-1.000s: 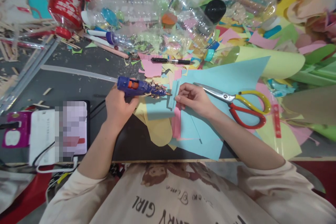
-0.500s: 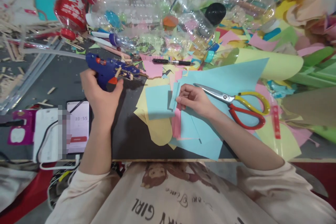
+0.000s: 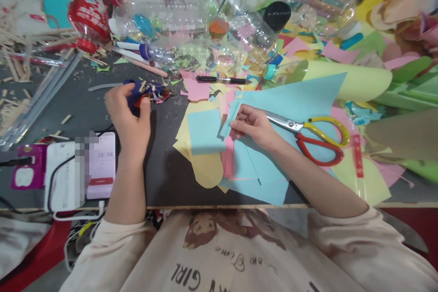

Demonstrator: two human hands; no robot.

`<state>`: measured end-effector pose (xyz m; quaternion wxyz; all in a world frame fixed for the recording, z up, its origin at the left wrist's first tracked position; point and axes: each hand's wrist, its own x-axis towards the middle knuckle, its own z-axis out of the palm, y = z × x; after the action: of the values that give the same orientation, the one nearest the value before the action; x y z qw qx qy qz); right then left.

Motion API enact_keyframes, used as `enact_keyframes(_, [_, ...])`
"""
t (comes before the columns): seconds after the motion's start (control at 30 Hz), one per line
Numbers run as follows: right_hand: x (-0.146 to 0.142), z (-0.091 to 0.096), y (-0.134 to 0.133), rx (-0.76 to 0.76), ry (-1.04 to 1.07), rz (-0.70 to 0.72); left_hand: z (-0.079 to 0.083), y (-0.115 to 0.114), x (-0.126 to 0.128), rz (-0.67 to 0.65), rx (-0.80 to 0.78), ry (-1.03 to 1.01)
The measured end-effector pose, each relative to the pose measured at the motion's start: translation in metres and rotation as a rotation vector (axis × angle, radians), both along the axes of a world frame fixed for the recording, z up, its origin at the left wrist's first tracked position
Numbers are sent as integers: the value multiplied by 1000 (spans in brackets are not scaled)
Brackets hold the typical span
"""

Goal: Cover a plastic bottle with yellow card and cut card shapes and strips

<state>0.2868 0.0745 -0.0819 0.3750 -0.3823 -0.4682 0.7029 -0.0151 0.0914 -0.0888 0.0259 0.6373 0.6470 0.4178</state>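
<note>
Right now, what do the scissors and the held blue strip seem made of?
Scissors: blades likely polished steel, silvery gleam; handles probably smooth plastic, one yellow, one red. Blue strip in the right hand: probably matte paper, thin, no shine.

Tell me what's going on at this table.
A person's right hand pinches a narrow blue paper strip. The left hand is at a glue gun on the dark table, its thumb held apart; whether it grips the gun is unclear. Scissors lie beside the right hand, partly on a blue sheet, and a pen lies farther back.
</note>
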Motion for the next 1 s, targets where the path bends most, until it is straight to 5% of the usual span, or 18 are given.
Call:
enact_keyframes(0.1, [0, -1, 0, 0, -3, -5, 9, -16, 33, -234, -106, -287])
enact_keyframes(0.23, [-1, 0, 0, -4, 2, -13, 25, -36, 82, -516, -561, -837])
enact_keyframes(0.37, [-1, 3, 0, -17, 0, -18, 24, -41, 108, -619, -764, -990])
enact_keyframes(0.6, [-3, 4, -1, 3, 34, -14, 0, -40, 119, -668, -508, -765])
enact_keyframes(1.0, [-10, 9, -11, -27, 23, -48, -2, -45, 112, -741, -248, -611])
